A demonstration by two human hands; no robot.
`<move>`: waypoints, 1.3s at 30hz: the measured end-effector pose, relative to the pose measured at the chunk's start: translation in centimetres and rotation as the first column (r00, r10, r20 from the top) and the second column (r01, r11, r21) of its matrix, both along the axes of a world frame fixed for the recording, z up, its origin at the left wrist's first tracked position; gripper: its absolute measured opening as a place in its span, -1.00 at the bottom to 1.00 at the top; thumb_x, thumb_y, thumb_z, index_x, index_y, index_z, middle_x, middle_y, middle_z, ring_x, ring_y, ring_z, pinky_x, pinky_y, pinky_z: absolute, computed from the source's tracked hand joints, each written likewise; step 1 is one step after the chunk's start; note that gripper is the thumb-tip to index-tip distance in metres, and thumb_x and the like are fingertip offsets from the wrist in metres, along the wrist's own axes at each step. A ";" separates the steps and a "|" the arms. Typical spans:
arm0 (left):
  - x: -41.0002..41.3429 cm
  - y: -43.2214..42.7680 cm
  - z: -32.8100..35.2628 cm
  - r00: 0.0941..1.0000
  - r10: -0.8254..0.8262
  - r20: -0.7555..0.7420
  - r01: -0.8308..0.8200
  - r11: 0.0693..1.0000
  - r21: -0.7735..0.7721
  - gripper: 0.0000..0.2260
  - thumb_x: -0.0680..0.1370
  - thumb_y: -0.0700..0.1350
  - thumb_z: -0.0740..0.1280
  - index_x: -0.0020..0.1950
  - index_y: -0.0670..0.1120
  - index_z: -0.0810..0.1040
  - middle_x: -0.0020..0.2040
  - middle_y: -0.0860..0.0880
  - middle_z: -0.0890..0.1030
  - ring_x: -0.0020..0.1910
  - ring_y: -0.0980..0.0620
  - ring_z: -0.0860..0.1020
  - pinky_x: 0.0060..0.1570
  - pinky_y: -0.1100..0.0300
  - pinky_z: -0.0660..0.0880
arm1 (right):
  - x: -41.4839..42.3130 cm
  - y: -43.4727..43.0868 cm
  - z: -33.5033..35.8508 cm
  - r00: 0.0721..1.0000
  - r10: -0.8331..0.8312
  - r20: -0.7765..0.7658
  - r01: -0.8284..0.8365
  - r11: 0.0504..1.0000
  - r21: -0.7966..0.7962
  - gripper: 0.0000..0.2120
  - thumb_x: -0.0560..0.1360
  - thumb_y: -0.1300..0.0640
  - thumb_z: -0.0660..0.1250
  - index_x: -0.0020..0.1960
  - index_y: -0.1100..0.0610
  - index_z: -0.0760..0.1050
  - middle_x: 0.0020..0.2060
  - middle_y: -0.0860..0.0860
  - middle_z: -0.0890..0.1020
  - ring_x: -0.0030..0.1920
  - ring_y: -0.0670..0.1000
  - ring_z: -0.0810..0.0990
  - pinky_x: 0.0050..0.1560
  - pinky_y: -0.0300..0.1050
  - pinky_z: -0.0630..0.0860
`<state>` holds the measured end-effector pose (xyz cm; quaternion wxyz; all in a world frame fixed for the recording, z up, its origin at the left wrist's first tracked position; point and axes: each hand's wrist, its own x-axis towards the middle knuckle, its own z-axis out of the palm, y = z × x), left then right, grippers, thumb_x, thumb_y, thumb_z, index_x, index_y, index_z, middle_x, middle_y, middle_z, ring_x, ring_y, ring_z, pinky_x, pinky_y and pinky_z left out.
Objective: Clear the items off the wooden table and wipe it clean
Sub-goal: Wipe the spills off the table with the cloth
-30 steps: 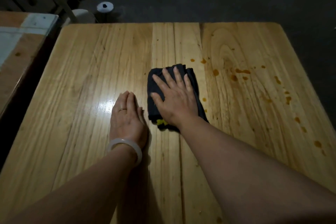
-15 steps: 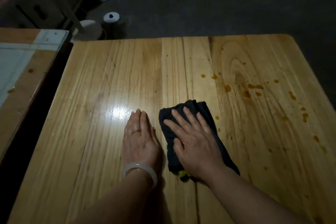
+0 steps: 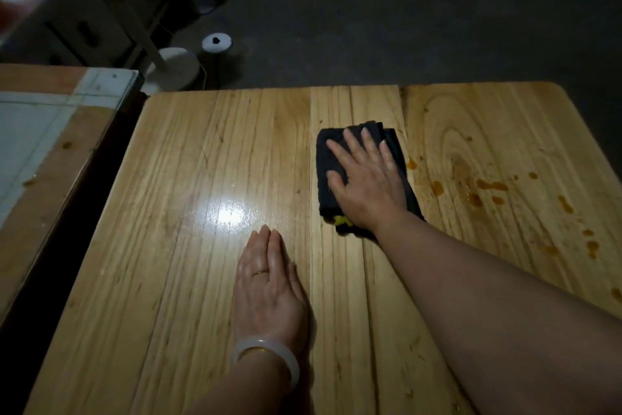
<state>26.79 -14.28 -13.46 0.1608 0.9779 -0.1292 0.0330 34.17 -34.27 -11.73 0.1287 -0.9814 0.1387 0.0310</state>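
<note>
I note right hand point(image 3: 367, 180) flat, fingers spread, pressing dark cloth point(image 3: 328, 162), hiding its middle; left hand point(image 3: 269, 286) flat on wooden table point(image 3: 168, 246), fingers together.

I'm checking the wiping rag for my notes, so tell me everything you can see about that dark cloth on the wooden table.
The dark cloth is black or very dark grey soft fabric, folded into a thick oblong pad with layered edges at its far end. A small bright yellow patch shows at its near edge. It lies flat on the wooden table, right of the middle, lengthwise away from the person. The right hand presses on it, palm down, fingers spread and straight. Orange-brown spill spots lie just to its right; one sits almost at its edge.
</note>
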 end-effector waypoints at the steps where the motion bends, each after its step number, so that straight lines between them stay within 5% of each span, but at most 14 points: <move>1: 0.0 0.0 -0.1 1.000 -0.002 0.001 0.002 1.000 0.003 -0.56 0.58 -0.06 0.03 0.42 -0.19 0.32 0.42 -0.14 0.35 0.42 -0.05 0.25 0.39 0.10 0.13 | -0.1 0.3 0.1 1.000 -0.024 -0.007 0.024 1.000 0.010 -0.47 0.62 -0.13 -0.07 0.57 -0.15 -0.06 0.58 -0.10 -0.12 0.55 -0.06 -0.27 0.52 0.02 -0.31; 5: -0.2 0.0 -0.1 1.000 -0.011 0.004 0.010 1.000 0.027 -0.56 0.58 -0.07 0.04 0.42 -0.19 0.31 0.42 -0.14 0.35 0.42 -0.05 0.25 0.39 0.08 0.13 | -4.5 2.8 0.7 1.000 0.011 0.020 -0.012 0.998 0.065 -0.47 0.61 -0.07 -0.07 0.57 -0.15 -0.03 0.58 -0.10 -0.10 0.55 -0.07 -0.27 0.52 -0.01 -0.33; 9: -0.1 0.0 0.0 1.000 -0.012 0.007 0.012 0.999 0.041 -0.55 0.58 -0.07 0.03 0.42 -0.21 0.30 0.43 -0.15 0.35 0.42 -0.04 0.22 0.38 0.07 0.13 | -10.4 4.7 1.2 0.968 0.247 0.035 -0.249 0.960 0.131 -0.45 0.56 -0.09 -0.08 0.55 -0.15 0.11 0.56 -0.14 0.01 0.55 -0.10 -0.18 0.52 0.04 -0.20; 15: 0.1 -0.2 0.0 1.000 -0.017 0.010 0.016 0.999 0.046 -0.55 0.57 -0.07 0.02 0.42 -0.22 0.31 0.42 -0.16 0.35 0.41 -0.06 0.24 0.35 0.04 0.16 | -6.0 2.8 1.0 0.921 0.388 0.017 -0.388 0.917 0.091 -0.45 0.54 -0.10 -0.04 0.54 -0.19 0.10 0.56 -0.18 0.02 0.55 -0.12 -0.19 0.52 0.00 -0.26; 20: 0.2 0.0 -0.1 1.000 -0.026 -0.015 0.027 0.999 0.047 -0.55 0.57 -0.07 0.01 0.43 -0.21 0.31 0.43 -0.14 0.34 0.42 -0.04 0.22 0.38 0.09 0.09 | 2.0 0.5 0.7 0.937 0.347 -0.029 -0.347 0.938 0.004 -0.46 0.61 -0.10 0.00 0.56 -0.19 -0.04 0.57 -0.14 -0.09 0.55 -0.07 -0.25 0.51 0.01 -0.31; 26: 0.1 0.2 -0.4 0.999 -0.040 -0.015 0.040 0.998 0.041 -0.56 0.58 -0.08 0.02 0.43 -0.19 0.27 0.42 -0.14 0.34 0.42 -0.04 0.23 0.39 0.10 0.09 | 5.6 0.6 0.5 0.989 0.103 -0.106 -0.104 0.995 0.000 -0.44 0.61 -0.09 -0.07 0.58 -0.15 -0.14 0.57 -0.06 -0.19 0.54 0.00 -0.31 0.51 0.04 -0.35; 34: 0.0 -0.1 0.1 1.000 -0.018 -0.008 0.019 0.998 0.064 -0.54 0.58 -0.06 0.00 0.43 -0.21 0.30 0.43 -0.16 0.34 0.42 -0.05 0.22 0.41 0.10 0.09 | -7.9 3.9 1.2 0.988 0.153 -0.036 -0.149 0.986 0.077 -0.44 0.60 -0.11 -0.14 0.58 -0.10 -0.11 0.57 -0.06 -0.18 0.54 -0.03 -0.33 0.51 0.05 -0.30; 39: -0.1 -0.2 0.2 0.999 0.001 -0.033 0.002 0.995 0.097 -0.50 0.58 -0.01 -0.07 0.47 -0.17 0.24 0.47 -0.13 0.27 0.46 -0.03 0.19 0.45 0.07 0.09 | -17.3 4.9 0.9 0.975 0.221 -0.030 -0.218 0.973 0.074 -0.44 0.59 -0.09 0.01 0.57 -0.10 0.04 0.58 -0.07 -0.01 0.57 -0.02 -0.12 0.48 0.07 -0.09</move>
